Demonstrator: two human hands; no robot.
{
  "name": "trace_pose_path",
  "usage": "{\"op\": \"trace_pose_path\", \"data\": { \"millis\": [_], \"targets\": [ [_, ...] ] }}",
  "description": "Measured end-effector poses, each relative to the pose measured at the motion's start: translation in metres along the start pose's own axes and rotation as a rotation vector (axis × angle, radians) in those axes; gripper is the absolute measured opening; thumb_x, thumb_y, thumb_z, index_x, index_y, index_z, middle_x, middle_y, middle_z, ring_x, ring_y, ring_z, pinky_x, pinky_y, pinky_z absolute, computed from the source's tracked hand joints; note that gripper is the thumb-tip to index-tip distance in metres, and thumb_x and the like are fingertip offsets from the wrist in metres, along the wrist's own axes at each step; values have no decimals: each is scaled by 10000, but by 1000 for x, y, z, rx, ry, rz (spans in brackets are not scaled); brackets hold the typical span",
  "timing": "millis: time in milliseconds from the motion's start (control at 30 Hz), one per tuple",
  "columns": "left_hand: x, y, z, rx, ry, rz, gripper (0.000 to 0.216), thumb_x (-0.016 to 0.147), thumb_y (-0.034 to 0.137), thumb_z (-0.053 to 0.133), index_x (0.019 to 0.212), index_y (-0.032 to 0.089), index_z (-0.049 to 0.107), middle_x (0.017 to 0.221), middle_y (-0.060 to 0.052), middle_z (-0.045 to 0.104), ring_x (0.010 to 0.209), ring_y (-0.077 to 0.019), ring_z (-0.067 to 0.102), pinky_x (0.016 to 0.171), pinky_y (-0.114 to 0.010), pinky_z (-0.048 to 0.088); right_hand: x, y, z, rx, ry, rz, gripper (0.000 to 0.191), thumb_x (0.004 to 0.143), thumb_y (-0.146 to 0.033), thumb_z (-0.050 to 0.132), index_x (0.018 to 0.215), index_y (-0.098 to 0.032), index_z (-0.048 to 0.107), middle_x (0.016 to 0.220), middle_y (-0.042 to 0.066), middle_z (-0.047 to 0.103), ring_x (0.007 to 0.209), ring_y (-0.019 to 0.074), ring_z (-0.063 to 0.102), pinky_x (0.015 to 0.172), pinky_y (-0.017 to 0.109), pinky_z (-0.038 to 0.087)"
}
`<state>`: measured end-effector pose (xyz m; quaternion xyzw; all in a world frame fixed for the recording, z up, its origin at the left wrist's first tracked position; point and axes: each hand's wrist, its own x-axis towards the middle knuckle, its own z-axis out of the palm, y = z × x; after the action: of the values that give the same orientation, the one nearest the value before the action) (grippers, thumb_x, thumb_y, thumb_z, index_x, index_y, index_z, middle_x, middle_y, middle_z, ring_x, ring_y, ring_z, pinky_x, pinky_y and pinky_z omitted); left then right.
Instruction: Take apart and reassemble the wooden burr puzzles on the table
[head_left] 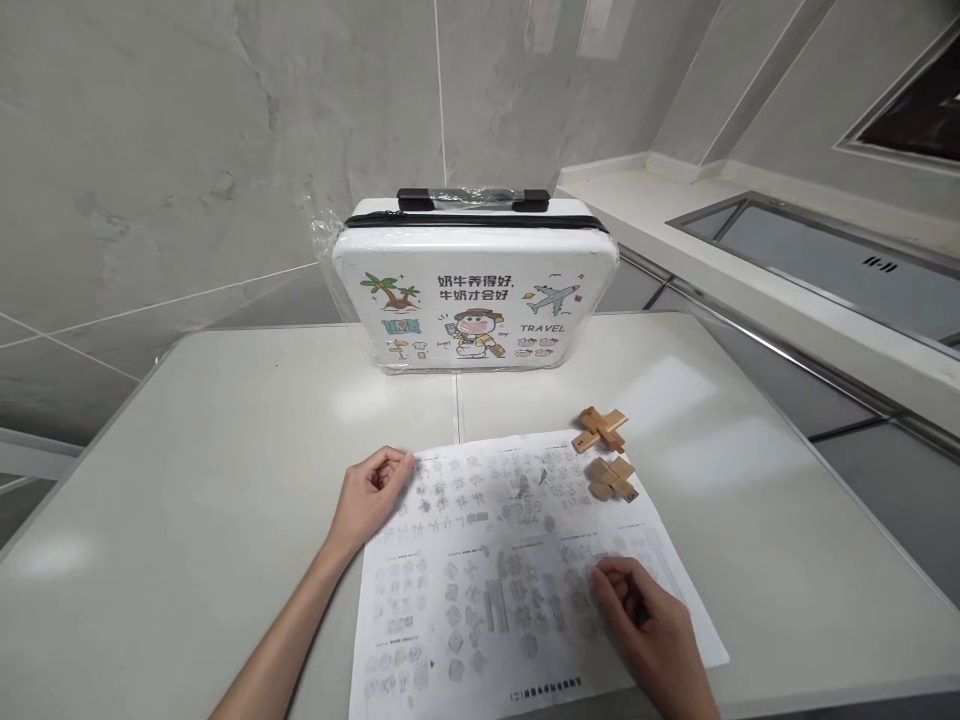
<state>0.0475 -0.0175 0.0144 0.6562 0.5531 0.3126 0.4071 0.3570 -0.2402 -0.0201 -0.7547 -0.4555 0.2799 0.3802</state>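
Head view: the printed diagram sheet (517, 560) lies on the desk (187, 500), its far left corner at the left hand (379, 484), its right half beneath the right hand (649, 615). Both grips are curled; whether either pinches paper, I cannot tell. Beyond the right grip sit the nearer wooden puzzle cross (613, 479) and farther wooden puzzle cross (600, 429).

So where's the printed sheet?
Head view: the printed sheet lies on the table, in front of the white suitcase, left hand at its far left corner, right hand over its right side.

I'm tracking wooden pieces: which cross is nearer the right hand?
The paler wooden cross, lower in the picture; the redder cross lies farther from the right hand, nearer the white suitcase.
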Motion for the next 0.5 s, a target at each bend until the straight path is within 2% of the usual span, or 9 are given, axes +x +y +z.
{"op": "trace_pose_path", "data": {
  "millis": [200,500],
  "targets": [
    [1,2,-1,2,8,-19,400,944,563,645,784,197,672,610,52,356,566,-119,292,528,-248,247,3,9,-2,-4,-42,-17,401,998,-583,601,911,-208,715,664,5,615,544,157,538,525,241,485],
    [1,1,-2,-24,29,-13,386,963,536,644,782,195,663,606,53,349,563,-115,293,518,-245,252,3,-6,-1,-6,-13,-8,422,1011,-608,577,908,-220,707,647,-2,593,534,168,518,517,261,473]
  ]
}}
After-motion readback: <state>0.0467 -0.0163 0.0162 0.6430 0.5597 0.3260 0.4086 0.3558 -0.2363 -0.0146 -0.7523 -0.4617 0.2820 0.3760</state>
